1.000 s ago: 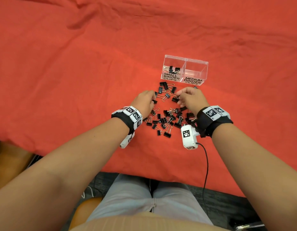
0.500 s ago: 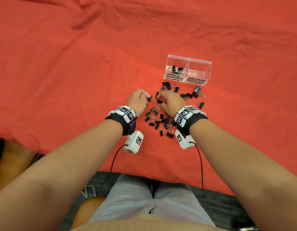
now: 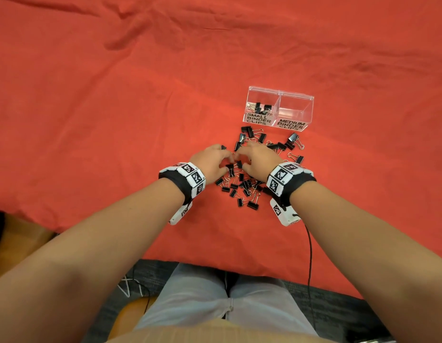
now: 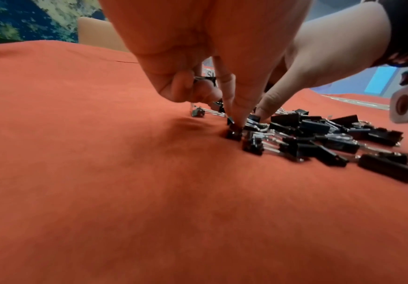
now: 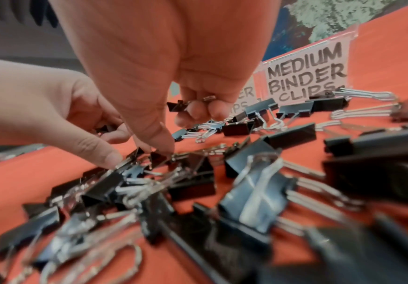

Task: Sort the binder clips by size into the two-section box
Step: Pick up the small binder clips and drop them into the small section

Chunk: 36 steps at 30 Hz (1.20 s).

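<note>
Black binder clips [image 3: 242, 186] lie heaped on the red cloth in front of a clear two-section box [image 3: 311, 105]. Its "SMALL" section [image 3: 261, 108] holds several clips; the "MEDIUM" section [image 3: 295, 111] holds none. My left hand [image 3: 212, 162] is at the heap's left edge. It keeps a small clip [image 4: 205, 80] in its curled fingers while thumb and forefinger pinch another small clip [image 4: 233, 133] on the cloth. My right hand [image 3: 257, 157] meets it over the heap, a small clip [image 5: 176, 106] tucked under its curled fingers, thumb and forefinger tips on a clip [image 5: 159, 158].
Larger clips [image 3: 293, 139] lie to the right, just in front of the box. The red cloth [image 3: 116, 120] covers the table, with wrinkles at the back. The table's near edge [image 3: 215, 261] is by my lap, and a cable [image 3: 309, 256] hangs from the right wrist camera.
My right hand has moved left from the heap's upper right to meet the left hand, uncovering the clips near the box. The left hand has stayed at the heap's left edge.
</note>
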{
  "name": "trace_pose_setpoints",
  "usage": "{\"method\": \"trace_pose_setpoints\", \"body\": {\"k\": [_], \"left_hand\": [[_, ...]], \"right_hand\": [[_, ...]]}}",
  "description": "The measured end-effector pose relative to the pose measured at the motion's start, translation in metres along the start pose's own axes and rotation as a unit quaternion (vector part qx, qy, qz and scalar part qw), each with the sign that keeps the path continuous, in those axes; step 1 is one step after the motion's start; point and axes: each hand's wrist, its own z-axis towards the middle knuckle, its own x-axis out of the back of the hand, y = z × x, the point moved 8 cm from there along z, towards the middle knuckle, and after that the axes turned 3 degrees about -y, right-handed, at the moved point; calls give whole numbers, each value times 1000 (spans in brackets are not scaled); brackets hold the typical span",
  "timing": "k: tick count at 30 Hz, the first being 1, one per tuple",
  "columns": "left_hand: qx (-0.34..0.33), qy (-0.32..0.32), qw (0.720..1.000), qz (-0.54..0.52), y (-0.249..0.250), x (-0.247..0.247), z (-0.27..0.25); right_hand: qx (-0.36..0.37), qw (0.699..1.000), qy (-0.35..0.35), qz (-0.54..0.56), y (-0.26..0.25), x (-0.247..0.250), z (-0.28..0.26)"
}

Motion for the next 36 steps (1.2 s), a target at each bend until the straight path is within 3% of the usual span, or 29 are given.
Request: {"method": "trace_pose_setpoints", "body": {"k": [9, 12, 16, 19, 22, 25, 30, 36], "left_hand": [[-29, 2, 998, 47, 8, 0, 4], [-10, 9, 1000, 11, 2, 2, 5], [20, 14, 998, -64, -6, 3, 8], [38, 21, 991, -129, -9, 6, 9], [51, 44, 980, -189, -9, 15, 10], [57, 73, 974, -208, -5, 29, 16], [64, 120, 965, -224, 7, 63, 36], [44, 169, 969, -172, 32, 109, 71]], "right_hand": [[-17, 1000, -14, 14, 7, -3, -5], [-34, 999, -6, 18, 8, -5, -3], [-86, 991, 11, 100, 18, 3, -3], [-105, 979, 55, 165, 27, 33, -6], [-131, 953, 150, 228, 41, 82, -6], [-158, 934, 235, 217, 56, 124, 0], [-147, 961, 193, 132, 49, 128, 16], [-128, 944, 246, 181, 52, 115, -14]]}}
